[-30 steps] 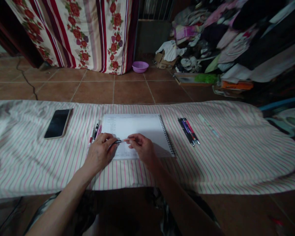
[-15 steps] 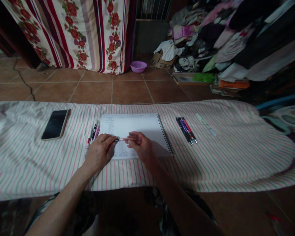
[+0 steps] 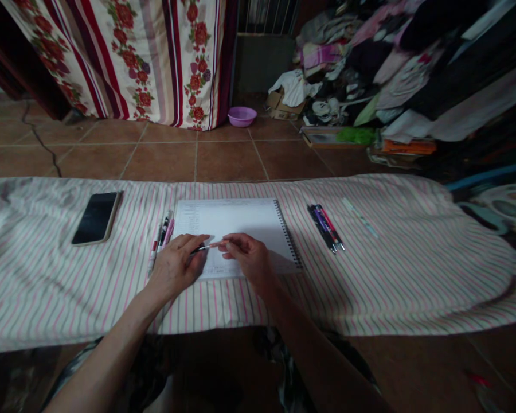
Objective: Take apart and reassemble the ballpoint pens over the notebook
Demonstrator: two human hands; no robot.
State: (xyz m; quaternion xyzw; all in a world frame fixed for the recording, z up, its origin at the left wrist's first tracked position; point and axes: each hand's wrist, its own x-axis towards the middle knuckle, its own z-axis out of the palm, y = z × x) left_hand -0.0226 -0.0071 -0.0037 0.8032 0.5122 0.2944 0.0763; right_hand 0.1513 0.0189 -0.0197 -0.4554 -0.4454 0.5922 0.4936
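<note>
A slim pen (image 3: 211,245) with a dark left end and an orange-pink right part lies between my two hands, above an open spiral notebook (image 3: 241,215). My right hand (image 3: 250,258) pinches the orange-pink part with thumb and fingers. My left hand (image 3: 177,265) rests over the notebook's lower left, its thumb and forefinger around the dark end. Beside that hand, several pens (image 3: 165,229) in white, black and pink lie along the notebook's left edge. Right of the spiral binding is another bunch of pens (image 3: 325,228), black, purple and red.
A striped cloth (image 3: 413,258) covers the low surface. A phone (image 3: 95,218) lies at the left, and a pale, patterned strip (image 3: 361,218) at the right. Beyond are a purple basin (image 3: 242,117), a floral curtain (image 3: 155,63) and piled clothes (image 3: 370,63).
My left hand's fingers have stretched forward and slid a little right along the pen, so its dark end now shows between thumb and forefinger. The pen tilts slightly more.
</note>
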